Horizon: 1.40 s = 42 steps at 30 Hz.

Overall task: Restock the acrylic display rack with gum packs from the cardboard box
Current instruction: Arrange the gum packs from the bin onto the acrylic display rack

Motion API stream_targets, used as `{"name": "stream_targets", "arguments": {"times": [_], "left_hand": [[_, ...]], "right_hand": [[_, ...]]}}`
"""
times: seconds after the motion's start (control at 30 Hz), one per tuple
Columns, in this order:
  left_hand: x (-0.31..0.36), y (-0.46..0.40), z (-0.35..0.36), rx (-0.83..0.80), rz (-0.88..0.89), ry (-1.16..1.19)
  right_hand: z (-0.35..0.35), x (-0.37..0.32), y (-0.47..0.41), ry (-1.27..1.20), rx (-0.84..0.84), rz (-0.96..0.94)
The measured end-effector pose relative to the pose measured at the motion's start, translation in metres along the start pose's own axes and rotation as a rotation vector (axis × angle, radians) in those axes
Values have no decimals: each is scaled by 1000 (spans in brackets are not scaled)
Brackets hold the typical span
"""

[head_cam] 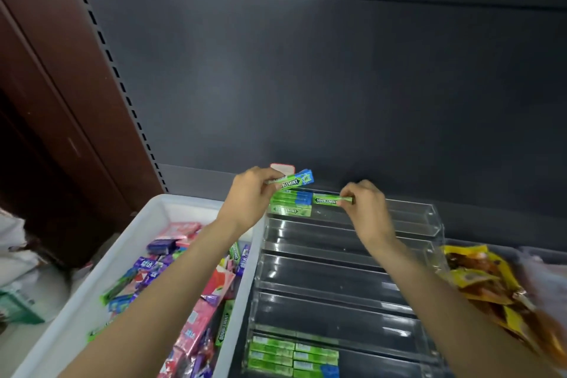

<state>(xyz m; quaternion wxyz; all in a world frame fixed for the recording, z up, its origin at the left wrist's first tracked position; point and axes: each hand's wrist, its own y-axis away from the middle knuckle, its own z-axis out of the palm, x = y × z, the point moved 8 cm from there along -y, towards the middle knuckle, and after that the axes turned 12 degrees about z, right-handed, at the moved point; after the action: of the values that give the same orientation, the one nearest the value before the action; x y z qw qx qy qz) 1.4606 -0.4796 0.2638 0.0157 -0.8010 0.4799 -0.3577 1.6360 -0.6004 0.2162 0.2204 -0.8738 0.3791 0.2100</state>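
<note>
Both hands pinch gum packs over the rack, white bin left, yellow bags right.

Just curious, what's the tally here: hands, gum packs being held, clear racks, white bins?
Hands: 2, left hand and right hand
Held packs: 2, blue-tipped pack and green pack
Rack: 1
Bin: 1
Total: 6

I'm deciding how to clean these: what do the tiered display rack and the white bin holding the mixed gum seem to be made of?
Display rack: clear acrylic or similar rigid plastic, glossy; the dark shelf shows through it and its edges catch bright glints.
White bin: looks like opaque moulded plastic, smooth and matte, with a thick rounded rim; not cardboard by its look.
</note>
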Motion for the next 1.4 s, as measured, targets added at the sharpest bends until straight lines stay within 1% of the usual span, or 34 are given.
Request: {"name": "stream_targets", "arguments": {"times": [0.1, 0.27, 0.57, 0.6, 0.67, 0.73, 0.77, 0.83, 0.9, 0.97, 1.0, 1.07, 1.13, 1.17, 1.3, 1.4], "left_hand": [[0, 0, 4, -20, 4, -4], [6, 1, 8, -40, 35, 24], [16, -4, 10, -66, 93, 43], [17, -5, 10, -69, 100, 46], [19, -6, 13, -85, 115, 55], [22, -8, 18, -114, 128, 59], [24, -9, 21, -132, 138, 65], [30, -12, 29, -161, 162, 82], [32, -15, 33, -163, 166, 97], [28, -14, 34, -146, 155, 95], [25, -13, 35, -153, 153, 58], [17, -9, 40, -225, 163, -127], [11, -7, 46, -297, 192, -321], [9, -7, 49, -316, 201, -375], [7, -9, 56, -342, 231, -478], [5, -9, 59, -348, 248, -507]], "right_hand": [[-3, 3, 4, -8, 37, 61], [-4, 1, 6, 64, 56, 112], [-6, 6, 7, 16, 17, 137], [-11, 5, 8, -18, 37, 125], [-25, -2, 11, -217, 63, 96], [-33, -16, 14, -453, -28, 55], [-33, -23, 16, -512, -101, 20], [-31, -33, 19, -478, -186, -56], [-33, -29, 17, -411, -155, -53], [-39, -14, 12, -409, -84, 17], [-41, -6, 10, -401, -53, 51], [-41, 7, 8, -365, -24, 95], [-35, 13, 7, -327, -31, 117], [-31, 14, 7, -309, -42, 120], [-13, 10, 3, -214, -85, 105], [-3, 8, 0, -131, -69, 77]]}}
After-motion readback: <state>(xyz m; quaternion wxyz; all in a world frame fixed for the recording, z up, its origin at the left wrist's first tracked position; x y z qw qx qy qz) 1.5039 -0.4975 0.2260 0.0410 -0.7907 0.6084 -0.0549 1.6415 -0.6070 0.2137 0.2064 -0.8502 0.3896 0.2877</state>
